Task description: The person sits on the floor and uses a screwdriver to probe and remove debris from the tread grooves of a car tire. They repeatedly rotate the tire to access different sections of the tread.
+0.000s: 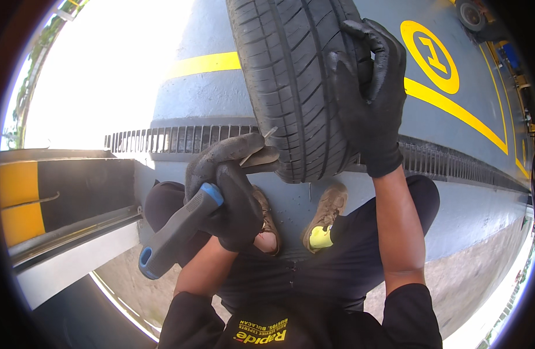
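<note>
A black car tire (296, 93) stands upright on the floor in front of me, its grooved tread facing me. My right hand (372, 104), in a black glove, is curled against the tire's right side and grips it there. In my left hand (229, 186), also gloved, is a screwdriver-like hand tool (177, 235) with a grey and blue handle. Its thin metal shaft passes between my fingers, and the tip lies close to the lower left of the tread. I cannot tell whether the tip touches the rubber. The tire's far side is hidden.
A metal floor grate (180, 139) runs across behind the lower part of the tire. To my left is a yellow-and-black metal structure (75, 192). My shoes (328, 209) are just below the tire. Yellow lines (453, 110) mark the grey floor; a wheel (472, 14) shows far right.
</note>
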`<action>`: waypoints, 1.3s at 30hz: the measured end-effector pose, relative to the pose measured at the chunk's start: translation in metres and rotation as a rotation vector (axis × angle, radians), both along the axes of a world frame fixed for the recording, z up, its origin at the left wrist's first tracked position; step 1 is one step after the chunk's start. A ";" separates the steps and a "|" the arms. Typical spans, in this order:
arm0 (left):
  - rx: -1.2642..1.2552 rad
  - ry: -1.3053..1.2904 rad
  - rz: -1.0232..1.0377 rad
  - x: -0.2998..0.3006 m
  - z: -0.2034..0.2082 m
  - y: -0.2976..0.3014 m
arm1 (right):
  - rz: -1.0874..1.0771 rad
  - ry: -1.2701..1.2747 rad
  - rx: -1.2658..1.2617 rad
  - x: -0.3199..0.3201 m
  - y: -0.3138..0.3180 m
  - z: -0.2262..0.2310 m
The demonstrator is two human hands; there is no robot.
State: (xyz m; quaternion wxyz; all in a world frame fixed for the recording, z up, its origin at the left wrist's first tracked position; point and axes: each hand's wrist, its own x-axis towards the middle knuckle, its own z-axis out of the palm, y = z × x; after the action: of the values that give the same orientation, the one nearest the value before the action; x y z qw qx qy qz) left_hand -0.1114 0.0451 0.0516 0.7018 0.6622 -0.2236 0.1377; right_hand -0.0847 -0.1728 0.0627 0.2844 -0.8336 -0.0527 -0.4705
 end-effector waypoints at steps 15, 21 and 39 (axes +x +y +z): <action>0.123 -0.061 -0.089 0.006 -0.004 0.012 | -0.046 -0.040 0.003 0.004 -0.012 -0.011; 0.057 0.045 0.006 -0.002 -0.005 0.007 | 0.006 0.009 0.076 0.002 -0.006 -0.010; -0.045 -0.070 0.098 -0.010 -0.027 -0.010 | 0.094 0.015 0.202 0.004 0.003 -0.003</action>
State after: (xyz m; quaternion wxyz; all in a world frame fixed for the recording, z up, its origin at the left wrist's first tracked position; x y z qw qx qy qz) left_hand -0.1215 0.0355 0.0247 0.7009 0.6510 -0.2121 0.1998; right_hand -0.0808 -0.1701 0.0599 0.3892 -0.8008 -0.0420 -0.4533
